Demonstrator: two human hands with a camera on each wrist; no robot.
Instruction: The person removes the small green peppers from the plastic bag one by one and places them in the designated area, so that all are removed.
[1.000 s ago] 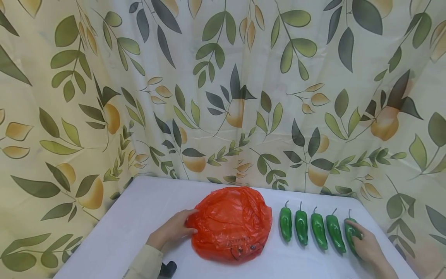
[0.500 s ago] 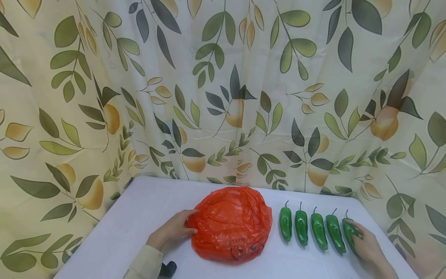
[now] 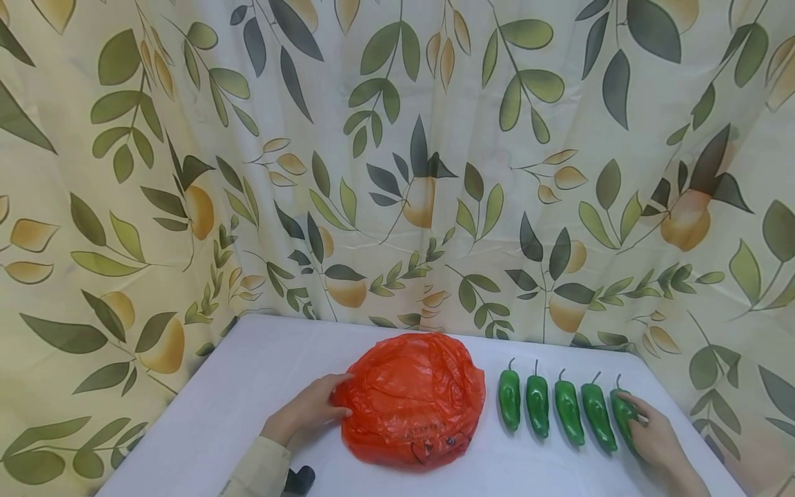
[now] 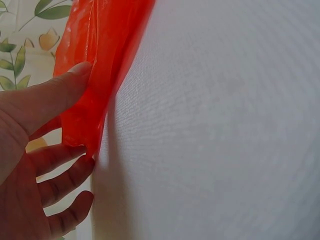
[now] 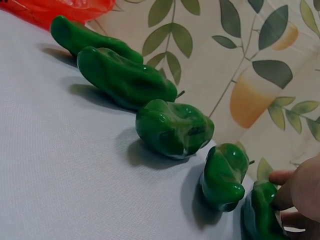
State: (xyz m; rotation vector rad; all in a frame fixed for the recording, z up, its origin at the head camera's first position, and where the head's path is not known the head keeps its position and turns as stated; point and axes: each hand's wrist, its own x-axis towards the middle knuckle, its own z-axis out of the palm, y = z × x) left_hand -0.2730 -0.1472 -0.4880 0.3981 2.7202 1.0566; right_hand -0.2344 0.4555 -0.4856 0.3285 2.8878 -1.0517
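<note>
A crumpled red plastic bag (image 3: pixel 410 400) lies on the white table. At its left edge is my left hand (image 3: pixel 313 407); in the left wrist view the thumb (image 4: pixel 72 87) lies on the bag's near side and the index finger passes behind it, so the edge is held between them. Several green chili peppers (image 3: pixel 568 411) stand in a row to the right of the bag, stems pointing away. My right hand (image 3: pixel 652 435) grips the rightmost pepper (image 3: pixel 623 411), fingers over its right side. Part of that pepper is hidden by the hand.
A small black object (image 3: pixel 299 479) sits by the left sleeve (image 3: pixel 257 469) at the table's front. Behind the white table (image 3: pixel 267 345) hangs a leaf-and-fruit patterned curtain (image 3: pixel 397 172), which also runs along both sides.
The rightmost pepper has shifted slightly left at its stem end under my right hand, closer to its neighbour. My left hand and the bag have stayed put.
</note>
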